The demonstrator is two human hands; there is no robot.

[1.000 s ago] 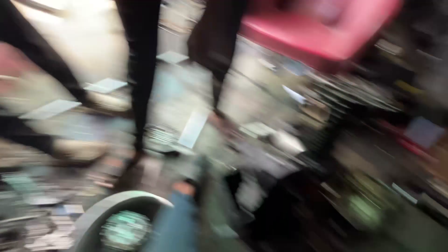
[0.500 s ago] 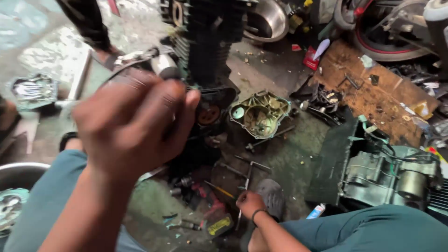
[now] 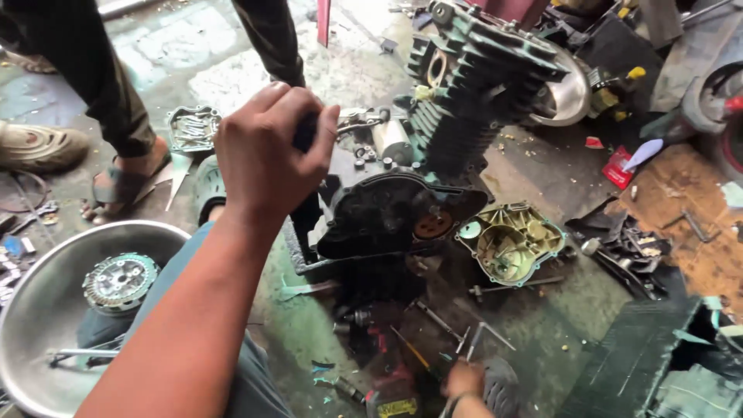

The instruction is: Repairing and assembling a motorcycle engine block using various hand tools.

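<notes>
My left hand [image 3: 267,151] is raised in a fist over a black motorcycle engine case [image 3: 387,213] and is closed around a dark tool handle [image 3: 306,133] that pokes out between the fingers. A finned cylinder block [image 3: 480,85] rises behind the case. My right hand [image 3: 464,381] is low at the bottom edge, down among loose hand tools [image 3: 449,329] on the greasy floor. Only part of it shows, so its grip is unclear. A greenish engine side cover [image 3: 511,241] lies open-side up to the right of the case.
A steel bowl [image 3: 46,310] at lower left holds a round clutch part [image 3: 120,280]. Another person's legs and sandalled feet [image 3: 116,182] stand at upper left beside a small parts tray [image 3: 192,128]. Engine parts and scraps crowd the right side [image 3: 635,248].
The view was a blur a second ago and is now steady. My left fist stays raised at the engine. My right hand sits lower and further right in the frame.
</notes>
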